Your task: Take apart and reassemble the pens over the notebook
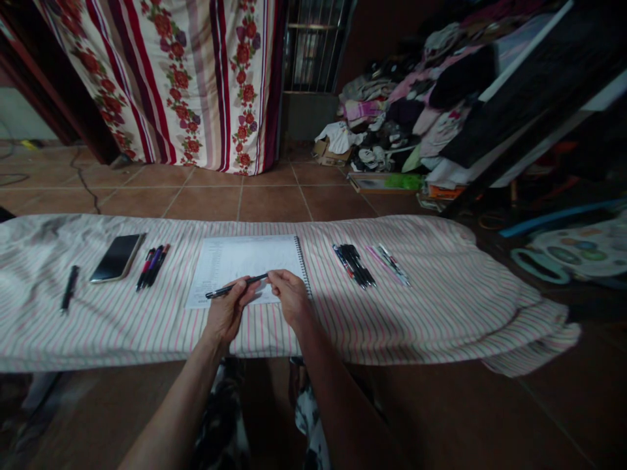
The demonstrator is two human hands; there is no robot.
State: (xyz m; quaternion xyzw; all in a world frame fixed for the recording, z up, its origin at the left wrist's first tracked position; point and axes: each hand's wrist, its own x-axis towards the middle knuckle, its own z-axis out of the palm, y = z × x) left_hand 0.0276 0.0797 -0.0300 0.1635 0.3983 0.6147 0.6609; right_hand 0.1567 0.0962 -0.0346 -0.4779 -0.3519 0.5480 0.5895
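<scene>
A black pen (236,286) is held crosswise over a spiral notebook (230,256) that lies open at a printed or written page. My left hand (227,311) grips the pen's barrel between thumb and fingers. At the pen's right end, my right hand (289,292) pinches the tip with closed fingers. Both hands hover over the notebook's lower edge. To the right lie a bundle of black pens (353,266) and a few slimmer pens (389,264). On the left are several coloured pens (153,266), a smartphone (117,258) and a single black pen (69,289).
Everything rests on a long surface covered by a striped cloth (416,313). Beyond it, a floral curtain (191,85) hangs over the tiled floor (269,199). A heap of clothes (392,111) is at the back right, with a child's plastic seat or tray (578,251) at far right.
</scene>
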